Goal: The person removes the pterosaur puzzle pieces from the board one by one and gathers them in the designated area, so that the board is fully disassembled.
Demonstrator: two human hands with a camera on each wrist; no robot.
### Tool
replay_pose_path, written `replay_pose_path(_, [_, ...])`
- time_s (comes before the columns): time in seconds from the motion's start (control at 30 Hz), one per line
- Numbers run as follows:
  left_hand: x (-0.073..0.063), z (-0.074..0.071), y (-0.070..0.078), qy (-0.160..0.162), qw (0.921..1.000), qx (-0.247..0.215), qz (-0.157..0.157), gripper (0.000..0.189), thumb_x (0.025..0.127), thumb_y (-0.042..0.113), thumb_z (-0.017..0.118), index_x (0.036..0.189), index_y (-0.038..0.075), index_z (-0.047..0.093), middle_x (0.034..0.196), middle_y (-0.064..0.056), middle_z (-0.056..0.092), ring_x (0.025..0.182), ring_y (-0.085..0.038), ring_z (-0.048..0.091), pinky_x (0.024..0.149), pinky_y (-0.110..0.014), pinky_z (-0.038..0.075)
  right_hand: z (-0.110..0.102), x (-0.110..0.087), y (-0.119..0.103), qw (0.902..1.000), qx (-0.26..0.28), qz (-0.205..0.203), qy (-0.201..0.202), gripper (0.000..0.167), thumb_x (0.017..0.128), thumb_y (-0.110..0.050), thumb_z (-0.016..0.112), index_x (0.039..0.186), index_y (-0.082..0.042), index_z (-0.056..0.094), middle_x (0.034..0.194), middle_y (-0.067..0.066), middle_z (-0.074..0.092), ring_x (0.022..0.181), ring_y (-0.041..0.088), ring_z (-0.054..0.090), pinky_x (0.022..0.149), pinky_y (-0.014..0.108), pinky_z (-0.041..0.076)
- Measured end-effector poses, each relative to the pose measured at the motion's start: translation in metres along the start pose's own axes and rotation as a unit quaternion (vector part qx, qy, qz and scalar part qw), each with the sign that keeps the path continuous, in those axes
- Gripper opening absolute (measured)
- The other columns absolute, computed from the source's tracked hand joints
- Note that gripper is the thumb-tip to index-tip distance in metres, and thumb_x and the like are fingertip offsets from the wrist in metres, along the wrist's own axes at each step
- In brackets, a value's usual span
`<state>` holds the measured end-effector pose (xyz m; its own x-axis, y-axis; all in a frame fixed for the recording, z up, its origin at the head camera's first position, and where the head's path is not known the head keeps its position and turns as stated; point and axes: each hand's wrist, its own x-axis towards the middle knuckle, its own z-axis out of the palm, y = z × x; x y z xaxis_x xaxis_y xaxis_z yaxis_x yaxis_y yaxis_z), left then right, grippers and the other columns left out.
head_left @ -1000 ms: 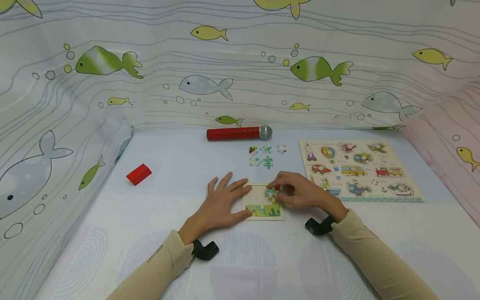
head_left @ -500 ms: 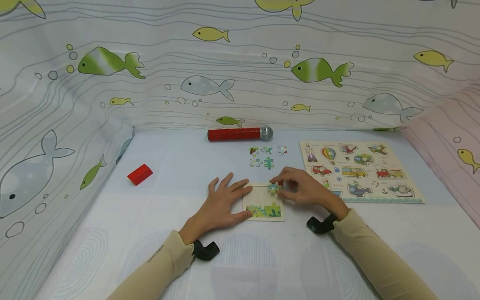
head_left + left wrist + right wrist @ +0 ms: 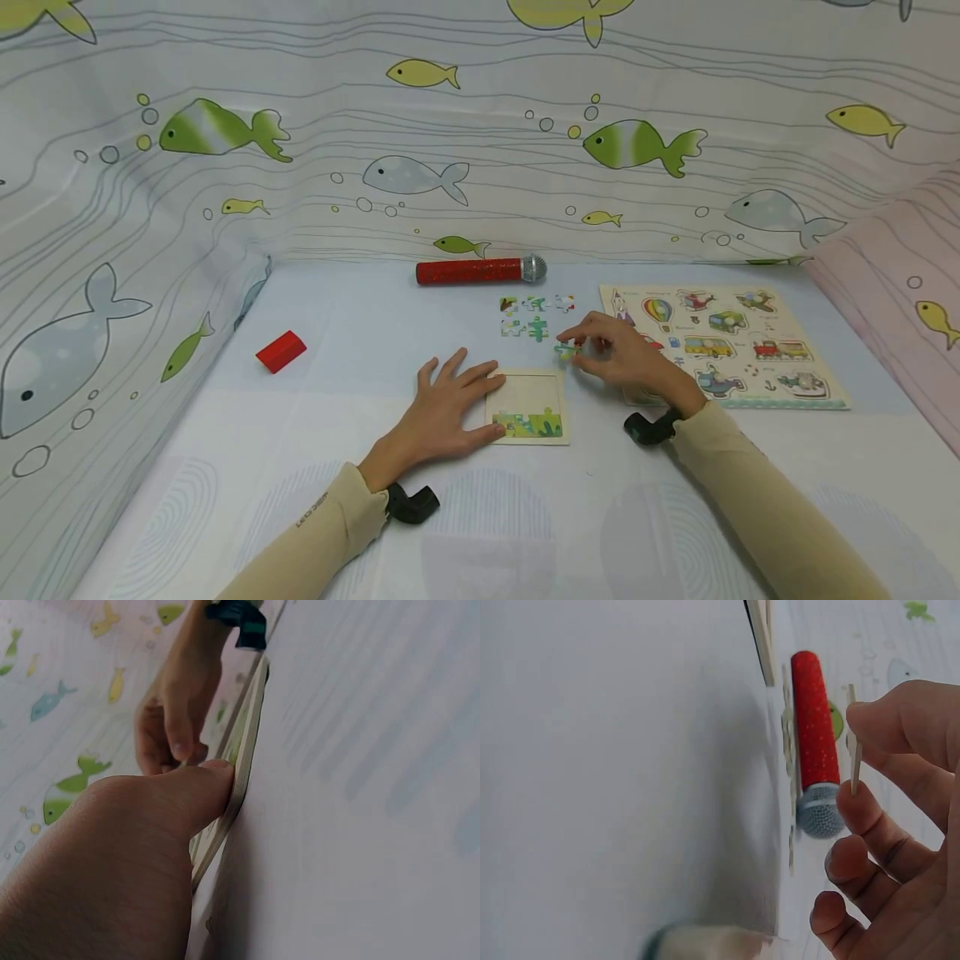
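Note:
My right hand [image 3: 618,358] pinches a small jigsaw piece [image 3: 565,352] between thumb and fingertips, just beyond the far right corner of the wooden puzzle tray [image 3: 566,412]. Seen edge-on in the right wrist view, the held piece [image 3: 856,765] is thin and flat. Fingers spread, my left hand [image 3: 446,412] lies at the tray's left side, its thumb on the near left corner. Green fitted pieces [image 3: 542,423] line the tray's near part; bare wood shows behind them. Several loose jigsaw pieces [image 3: 537,328] lie in two rows beyond the tray.
Behind the loose pieces lies a red microphone [image 3: 472,271]. A vehicle picture board [image 3: 750,397] sits at the right, partly under my right hand in the head view. A red block [image 3: 281,352] is at the left. Fish-print cloth [image 3: 315,125] rises behind the table.
My right hand has lifted away from the tray and moved back and to the right, carrying the jigsaw piece. My left hand stays in place at the tray.

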<state>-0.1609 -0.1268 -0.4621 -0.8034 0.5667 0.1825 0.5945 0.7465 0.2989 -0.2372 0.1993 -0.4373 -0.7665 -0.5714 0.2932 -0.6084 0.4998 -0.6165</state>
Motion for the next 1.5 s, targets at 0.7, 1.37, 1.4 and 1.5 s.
replay_pose_path(0.7, [-0.001,0.000,0.002,0.000,1.0000,-0.007,0.000,0.071,0.091,0.063,0.060,0.152,0.028,0.050,0.161,0.005,0.043,0.156,-0.041,0.023,0.116,-0.070,0.013,-0.006,0.022,0.018,0.9968,-0.028,0.074,-0.010,0.031,0.092,-0.009,0.072,0.123,-0.009,0.073,0.104,0.008,0.065,0.082,0.020,0.048,0.075,0.033,0.041])
replay_pose_path(1.37, [-0.001,0.000,0.001,-0.002,1.0000,0.000,-0.002,0.070,0.091,0.063,0.059,0.152,0.028,0.050,0.161,0.005,0.044,0.155,-0.040,0.024,0.116,-0.069,0.014,-0.001,0.029,0.022,0.9900,-0.079,0.113,-0.028,0.033,0.094,-0.011,0.069,0.127,-0.009,0.071,0.109,0.013,0.062,0.080,0.020,0.048,0.069,0.031,0.039])
replay_pose_path(1.4, [-0.001,0.000,0.001,-0.002,1.0000,0.001,-0.002,0.070,0.091,0.063,0.059,0.152,0.028,0.050,0.161,0.005,0.044,0.155,-0.040,0.024,0.116,-0.069,0.014,-0.001,0.029,0.022,0.9901,-0.079,0.112,-0.028,0.034,0.094,-0.011,0.069,0.128,-0.008,0.071,0.110,0.013,0.062,0.080,0.020,0.048,0.069,0.031,0.040])
replay_pose_path(1.5, [-0.001,0.000,0.000,-0.003,1.0000,0.003,-0.002,0.070,0.091,0.063,0.058,0.152,0.028,0.050,0.161,0.005,0.043,0.155,-0.041,0.024,0.116,-0.069,0.014,-0.001,0.029,0.022,0.9901,-0.077,0.114,-0.025,0.035,0.094,-0.011,0.069,0.128,-0.008,0.070,0.111,0.013,0.062,0.081,0.021,0.048,0.070,0.031,0.040])
